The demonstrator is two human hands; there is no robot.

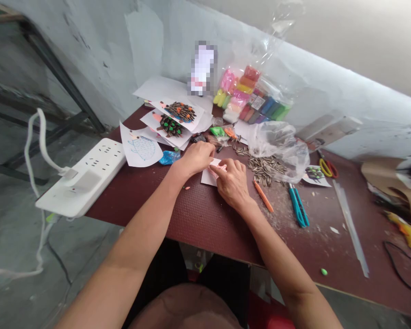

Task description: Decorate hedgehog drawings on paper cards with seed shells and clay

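A small white card [207,178] lies on the table in front of me with a flat pink patch, which looks like modelling clay [221,168], on it. My right hand [233,182] rests over the card, its index finger stretched out onto the pink clay and the other fingers loosely bent. At the card's upper left, my left hand [200,157] has its fingers curled together and pointing down. Whatever lies between those fingertips is hidden. Close by are a blue clay packet [170,157] and a pile of striped sunflower seeds [265,167].
Hedgehog pictures [180,112] decorated with seeds and a blue hedgehog drawing [142,149] lie left. A phone [202,68] and packs of coloured clay [246,96] stand behind. Rightward are an orange stick [263,196], teal cutter [297,206] and scissors [328,168]. A power strip [63,194] sits left.
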